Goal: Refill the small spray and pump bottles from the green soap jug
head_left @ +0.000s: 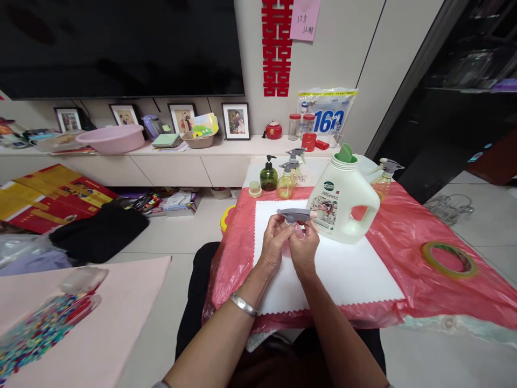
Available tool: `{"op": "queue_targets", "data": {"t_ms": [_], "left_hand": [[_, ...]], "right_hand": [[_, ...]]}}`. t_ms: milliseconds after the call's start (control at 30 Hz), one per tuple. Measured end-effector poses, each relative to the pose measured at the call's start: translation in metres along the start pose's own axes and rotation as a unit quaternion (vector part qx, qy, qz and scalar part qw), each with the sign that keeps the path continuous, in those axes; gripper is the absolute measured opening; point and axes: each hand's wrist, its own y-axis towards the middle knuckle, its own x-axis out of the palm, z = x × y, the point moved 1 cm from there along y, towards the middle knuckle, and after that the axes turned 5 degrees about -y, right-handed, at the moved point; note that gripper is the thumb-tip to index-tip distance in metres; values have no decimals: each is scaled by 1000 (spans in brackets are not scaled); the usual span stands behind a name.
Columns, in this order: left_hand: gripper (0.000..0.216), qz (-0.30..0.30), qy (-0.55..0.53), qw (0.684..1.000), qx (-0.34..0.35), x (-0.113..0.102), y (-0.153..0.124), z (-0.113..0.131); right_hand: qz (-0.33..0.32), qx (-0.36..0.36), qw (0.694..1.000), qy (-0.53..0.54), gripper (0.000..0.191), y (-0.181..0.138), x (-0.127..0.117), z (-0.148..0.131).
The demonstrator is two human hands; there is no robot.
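Note:
Both my hands meet over a white cloth (343,269) on a small table. My left hand (273,243) and my right hand (306,248) are closed round a small clear pink spray bottle (298,230) with a grey trigger head (294,214). The left fingers pinch at the neck under the head; the right hand wraps the bottle's body. A big white detergent jug (341,202) with an open green cap stands just right of my hands, touching nothing I hold.
Behind stand a dark green pump bottle (269,175), a yellow spray bottle (286,183), another spray bottle (383,180) and a small lid (254,189). A tape roll (448,258) lies on the red plastic sheet (407,237). A bag of coloured beads (40,323) is at left.

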Motion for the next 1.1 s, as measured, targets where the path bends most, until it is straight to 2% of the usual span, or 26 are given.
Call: {"op": "queue_targets", "data": {"t_ms": [167,400,567,767,900,1100], "left_hand": [[34,18,11,1000,5,-1,2,-6],[32,3,18,1000,23,1,0,-7],[33,-9,1,1000,18,-1,0,-7],[31,-15,44,997,54,-3,-1,-8],[30,-7,54,997,47,-5,0,-11],[39,28,68,996,46,-1,1,-10]], "right_hand": [[-11,-13,1000,-8,21,-2,-1,5],[-118,-53,991,37,28,3,-18,1],[-100,-42,993,45,29,4,-16,4],[-65,-36,997,37,30,3,-11,4],[-42,-39,998,32,29,2,-11,0],[-100,-38,993,50,29,7,-19,-1]]}}
